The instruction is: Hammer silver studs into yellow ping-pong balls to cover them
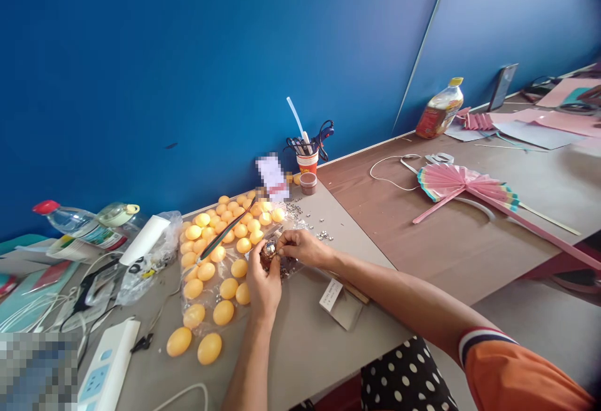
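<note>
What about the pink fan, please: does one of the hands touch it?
No, the pink fan lies apart, while the left hand and right hand meet at a shiny object.

a small, rounded, shiny object (pixel 269 249) with a silvery, dark-toned surface sits between the thumb and fingers of the left hand (pixel 263 282), partly hidden by them. the bent fingertips of the right hand (pixel 303 247) meet its side; whether they pinch a piece is too small to tell. tiny silver pieces (pixel 323 235) lie loose in clusters just beyond the right hand, others beneath both hands.
</note>
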### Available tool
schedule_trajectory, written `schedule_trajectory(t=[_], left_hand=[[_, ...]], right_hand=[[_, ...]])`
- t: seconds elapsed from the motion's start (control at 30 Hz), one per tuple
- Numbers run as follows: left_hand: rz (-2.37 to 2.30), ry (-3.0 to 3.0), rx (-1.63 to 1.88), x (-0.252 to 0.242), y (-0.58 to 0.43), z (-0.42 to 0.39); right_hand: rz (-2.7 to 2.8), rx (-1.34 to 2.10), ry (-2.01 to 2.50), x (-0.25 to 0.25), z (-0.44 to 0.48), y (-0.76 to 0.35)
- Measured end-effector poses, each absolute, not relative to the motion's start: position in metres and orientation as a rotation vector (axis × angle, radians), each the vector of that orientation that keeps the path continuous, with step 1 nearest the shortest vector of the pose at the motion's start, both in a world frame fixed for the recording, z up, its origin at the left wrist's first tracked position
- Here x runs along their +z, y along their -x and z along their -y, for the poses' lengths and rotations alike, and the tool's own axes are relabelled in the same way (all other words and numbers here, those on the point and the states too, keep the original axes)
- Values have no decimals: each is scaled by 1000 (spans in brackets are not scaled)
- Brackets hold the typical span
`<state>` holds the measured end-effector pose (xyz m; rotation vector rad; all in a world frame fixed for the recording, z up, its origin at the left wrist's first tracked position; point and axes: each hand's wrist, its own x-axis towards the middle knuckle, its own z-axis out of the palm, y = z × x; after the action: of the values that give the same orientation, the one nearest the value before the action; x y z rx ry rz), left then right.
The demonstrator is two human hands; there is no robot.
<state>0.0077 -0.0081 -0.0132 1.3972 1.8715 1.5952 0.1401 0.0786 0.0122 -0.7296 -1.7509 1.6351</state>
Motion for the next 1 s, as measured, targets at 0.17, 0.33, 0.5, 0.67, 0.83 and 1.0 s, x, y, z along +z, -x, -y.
schedule_trajectory(t=[0.17, 0.33, 0.5, 0.67, 0.83, 1.0], left_hand=[[-1887, -1431, 1617, -16, -9, 9], [-1898, -1422, 1609, -17, -10, 9], [-1885, -1434, 1584, -17, -12, 10], [-1827, -1403, 1581, -16, -15, 10], [-1761, -1161, 1679, -8, -4, 4], [-1584, -840, 1872, -2, 11, -1]], right_hand=[[1771, 1591, 793, 15, -78, -139], [1790, 1537, 833, 16, -76, -137], [1796, 1483, 882, 14, -74, -136], [1757, 1537, 873, 12, -76, -136], [1708, 1497, 830, 8, -82, -139], [2106, 978, 727, 5, -81, -143]])
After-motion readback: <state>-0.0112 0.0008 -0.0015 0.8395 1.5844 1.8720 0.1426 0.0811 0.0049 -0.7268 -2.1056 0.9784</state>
